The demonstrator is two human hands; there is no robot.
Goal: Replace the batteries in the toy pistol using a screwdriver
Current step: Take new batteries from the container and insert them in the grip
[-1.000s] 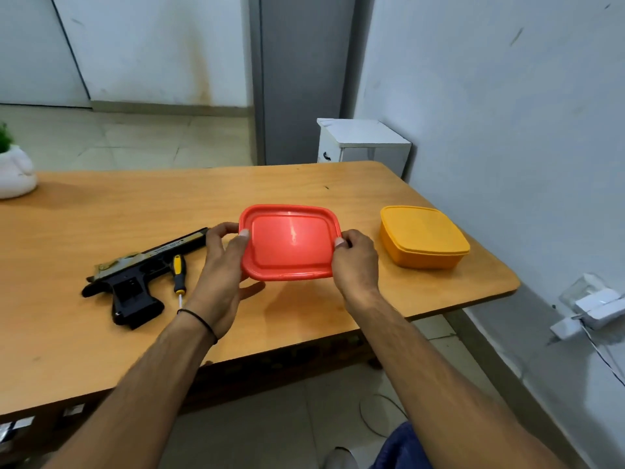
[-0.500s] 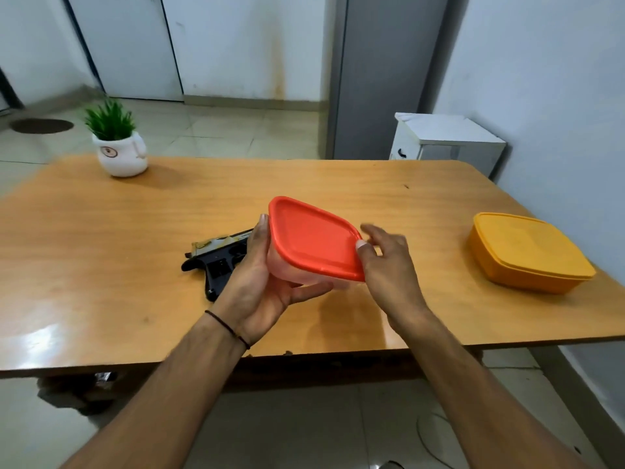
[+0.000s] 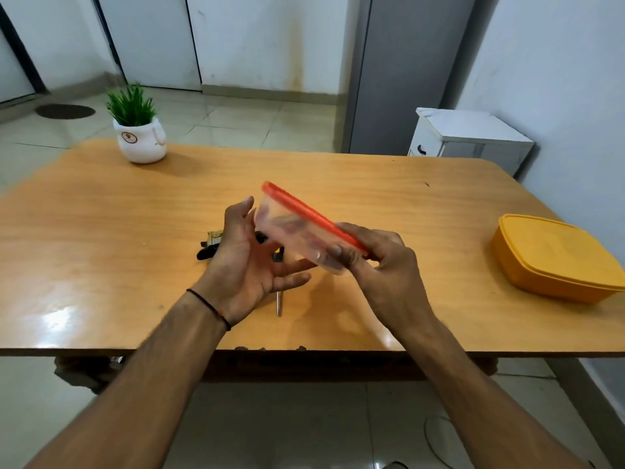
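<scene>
The right grip (image 3: 382, 265) grasps the near corner of a clear box (image 3: 291, 228), fingers curled under its base and thumb against the red lid (image 3: 304, 211), and holds it steeply tilted in the air above the middle of the surface (image 3: 101, 248), toward its front edge. The left grip (image 3: 247, 262) is released, palm turned to the box and fingers spread beside and beneath it, steadying more than holding. Dark shapes lie inside, too blurred to name, though likely the batteries. With the box tipped this far and held at one corner only, prying the lid now could spill the contents, which might roll off the front edge to the floor. A sudden pop could also jerk the box loose. The toy pistol (image 3: 210, 245) lies on the surface behind the left grip, mostly hidden. The screwdriver (image 3: 278, 301) rests just beside it, its shaft pointing toward the front edge, where falling pieces could knock it.
</scene>
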